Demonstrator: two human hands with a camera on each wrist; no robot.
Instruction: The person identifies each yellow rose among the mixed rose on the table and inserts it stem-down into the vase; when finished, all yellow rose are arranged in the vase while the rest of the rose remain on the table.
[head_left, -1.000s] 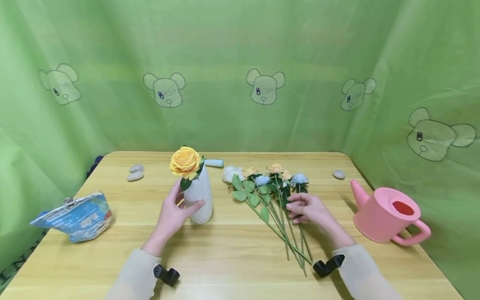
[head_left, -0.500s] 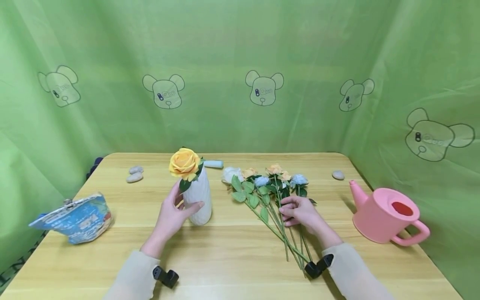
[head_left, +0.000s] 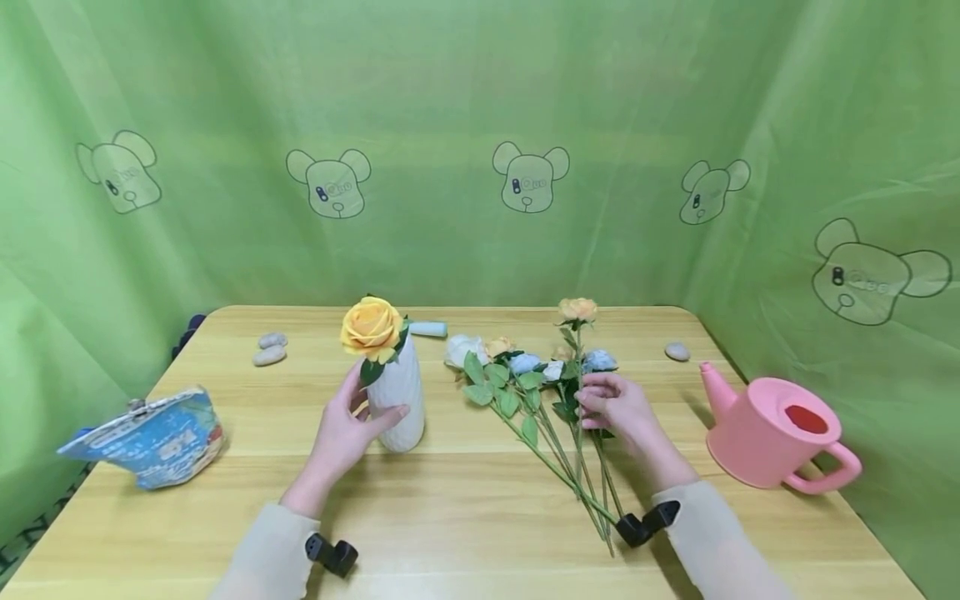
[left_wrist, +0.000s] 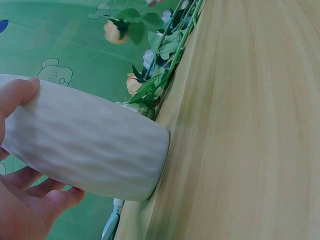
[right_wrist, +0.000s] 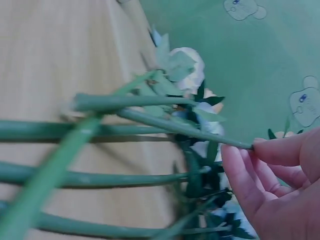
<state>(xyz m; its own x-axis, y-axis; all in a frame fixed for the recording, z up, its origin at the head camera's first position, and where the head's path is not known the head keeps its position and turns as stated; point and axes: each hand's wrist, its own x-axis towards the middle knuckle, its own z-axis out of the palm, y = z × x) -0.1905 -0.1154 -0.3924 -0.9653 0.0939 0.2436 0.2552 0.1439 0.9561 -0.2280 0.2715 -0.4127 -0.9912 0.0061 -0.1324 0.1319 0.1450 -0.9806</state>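
My left hand (head_left: 348, 429) grips a white ribbed vase (head_left: 399, 400), thumb on the near side and fingers around the far side. The vase stands upright on the table and bears a yellow rose (head_left: 372, 327). My right hand (head_left: 615, 408) pinches the stem of a peach flower (head_left: 577, 311) between thumb and fingertips. That bloom is raised above the others, while its lower stem still crosses the pile. Beneath and beside it lie a white flower (head_left: 465, 351), blue flowers (head_left: 599, 360) and another peach bloom (head_left: 499, 345), stems toward me. In the right wrist view the pinched stem (right_wrist: 185, 129) slants up into my fingers.
A pink watering can (head_left: 772, 429) stands at the right. On the left is a crumpled blue bag (head_left: 168, 437). Grey stones (head_left: 270, 355) lie at the back left, another stone (head_left: 677, 351) at the back right. Behind the vase lies a pale blue handle (head_left: 428, 329).
My right hand has closed on a peach flower's stem and lifted its bloom up off the pile, slightly to the right. My left hand and the vase stay put.
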